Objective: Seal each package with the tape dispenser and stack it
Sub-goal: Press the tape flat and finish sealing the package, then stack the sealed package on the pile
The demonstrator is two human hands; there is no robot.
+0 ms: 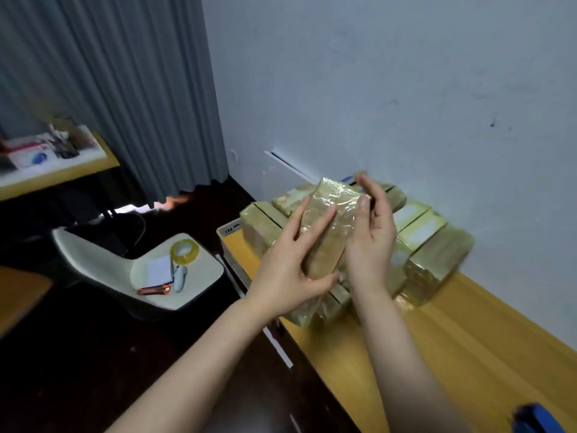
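Near corner: a dark blue plastic object (537,418) sits at the bottom right edge. It may be the tape dispenser, but it is cut off and blurred.
Table: a yellow wooden table (468,345) runs along the pale wall and carries the packages.
Left hand: the left hand (290,276) grips the near end of the held package. Its thumb is hooked under that end and its fingers (307,214) lie along the left face.
Right hand: the right hand (371,242) is nearly flat. Its straight fingers and thumb press the right side without curling round it.
Held package: the held package (331,226), a glossy brown film-wrapped rectangular block, is tilted between both hands, above the stack's near side.
Stack: the stacked brown wrapped packages (437,245) lie in rows against the wall, some with pale labels on top.
Chair: a white moulded chair (93,254) stands left of the table, well apart. It holds a yellowish roll of clear tape (184,251), a white paper pad and small items.
Risk: the slick film could let the block slide out of the flat right hand. Setting it down askew may knock or topple the near rows, which look uneven.
Risk: if any seam is open, stacking now would leave it unsealed.
Hidden: the underside and far face of the held package can't be seen, and neither can the right fingertips behind it. The stack's height is unclear, and motion blur softens the edges.
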